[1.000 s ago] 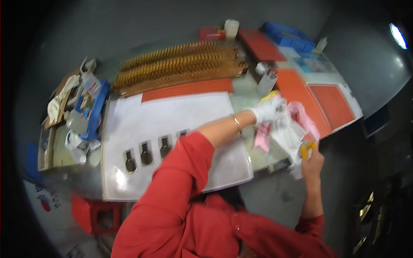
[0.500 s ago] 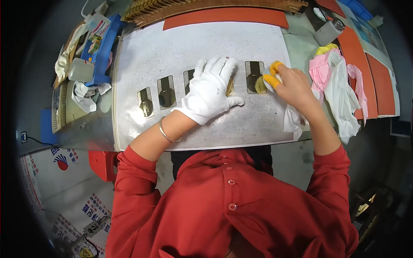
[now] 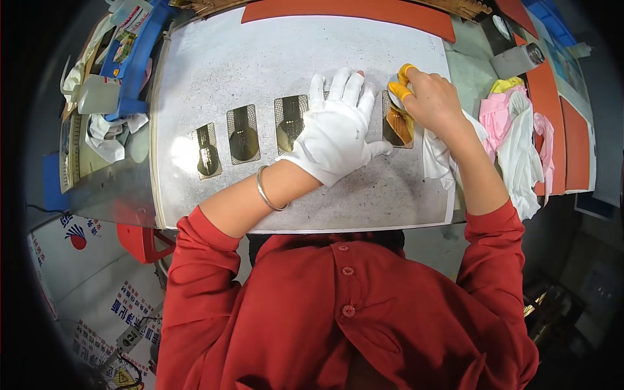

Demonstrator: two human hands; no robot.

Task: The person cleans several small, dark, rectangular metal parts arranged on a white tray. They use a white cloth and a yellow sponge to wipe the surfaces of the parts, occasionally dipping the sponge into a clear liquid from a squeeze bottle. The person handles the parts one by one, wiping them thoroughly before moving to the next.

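My left hand (image 3: 338, 133), in a white glove, lies flat with fingers spread over one of the small dark patterned metal plates. That plate is mostly hidden under it. My right hand (image 3: 432, 101) wears yellow finger cots on thumb and forefinger. Its fingers are closed on a white cloth (image 3: 439, 156) at the upper end of the rightmost plate (image 3: 398, 127), and the cloth trails down beneath the hand. That plate has a shiny gold round part. To the left, in a row, lie three more plates: one beside the glove (image 3: 290, 120), a middle one (image 3: 244, 133) and the leftmost (image 3: 208, 151).
The plates lie on a white sheet (image 3: 195, 78) covering the table. Pink and white cloths (image 3: 517, 136) and a capped bottle (image 3: 519, 60) are at the right. A blue tray (image 3: 133, 78) and a white plastic bottle (image 3: 99, 95) stand at the left. An orange strip (image 3: 351, 12) borders the back.
My right hand has moved from beside the rightmost plate onto its upper end. My left hand stays flat, its fingers spread wider. The whole view has shifted slightly.
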